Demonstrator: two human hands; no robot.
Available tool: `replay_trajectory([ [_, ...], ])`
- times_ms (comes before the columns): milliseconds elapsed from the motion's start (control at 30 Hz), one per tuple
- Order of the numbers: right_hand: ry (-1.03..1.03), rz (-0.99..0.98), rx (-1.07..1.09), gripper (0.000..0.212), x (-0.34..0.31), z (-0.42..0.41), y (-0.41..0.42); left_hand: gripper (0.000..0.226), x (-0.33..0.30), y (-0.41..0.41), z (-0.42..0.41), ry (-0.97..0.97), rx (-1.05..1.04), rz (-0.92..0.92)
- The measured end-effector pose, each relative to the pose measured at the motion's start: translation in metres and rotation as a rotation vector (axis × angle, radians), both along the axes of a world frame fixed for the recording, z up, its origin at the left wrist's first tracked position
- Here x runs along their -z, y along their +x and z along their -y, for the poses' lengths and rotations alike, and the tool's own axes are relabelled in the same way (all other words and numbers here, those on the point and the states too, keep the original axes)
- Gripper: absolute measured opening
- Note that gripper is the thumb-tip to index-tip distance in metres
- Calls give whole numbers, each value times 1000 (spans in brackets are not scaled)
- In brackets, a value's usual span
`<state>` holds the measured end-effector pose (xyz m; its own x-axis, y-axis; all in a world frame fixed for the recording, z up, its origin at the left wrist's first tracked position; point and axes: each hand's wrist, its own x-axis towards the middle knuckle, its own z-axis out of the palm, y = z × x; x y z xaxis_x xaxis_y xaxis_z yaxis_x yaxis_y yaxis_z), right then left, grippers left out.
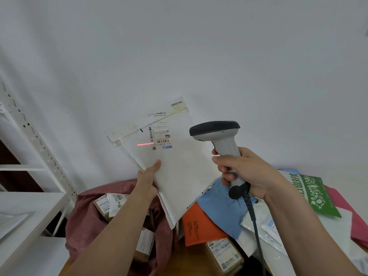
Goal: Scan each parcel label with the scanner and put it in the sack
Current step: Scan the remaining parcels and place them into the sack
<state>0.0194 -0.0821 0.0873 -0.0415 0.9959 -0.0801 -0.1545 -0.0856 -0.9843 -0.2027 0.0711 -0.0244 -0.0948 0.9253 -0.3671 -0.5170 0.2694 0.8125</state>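
- Your left hand [146, 181] pinches the lower edge of the mailer [179, 166], held up over the sack [85, 212]; your right hand [245, 172] is wrapped round the scanner [219, 136] grip.
- The red line [145, 144] falls left of the label [160, 136], mostly on bare mailer. Swing the scanner a touch right and up so the line crosses the barcode fully, and keep the mailer flat and steady.
- The mailer is white, padded, tilted, with a taped flap on top.
- More parcels [201, 224] lie on the bench by the sack.

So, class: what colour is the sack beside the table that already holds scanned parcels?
Dusty pink-red sack, seen best in the head view, its only view.
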Motion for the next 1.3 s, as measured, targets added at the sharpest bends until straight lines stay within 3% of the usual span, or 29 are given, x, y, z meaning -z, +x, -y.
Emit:
replay_trajectory([
  [333, -34, 18, -26, 15, -3, 7, 4, 60, 2, 1, 4, -9, -29, -45],
  [500, -10, 230, 38, 15, -2, 7, 5, 60, -2, -5, 1, -27, -36, -149],
  [600, 39, 403, 107, 12, -1, 7, 8, 56, -11, -13, -2, -30, 43, -276],
  [800, 20, 458, 79, 13, -7, 9, 19, 38, -38, -34, -11, -23, 430, -709],
  [900, -2, 470, 39, 15, -7, 9, 24, 29, -44, -35, -14, 0, 508, -816],
  [1300, -49, 442, 61, 15, 8, 4, 47, 29, -45, -24, -14, -10, 515, -812],
])
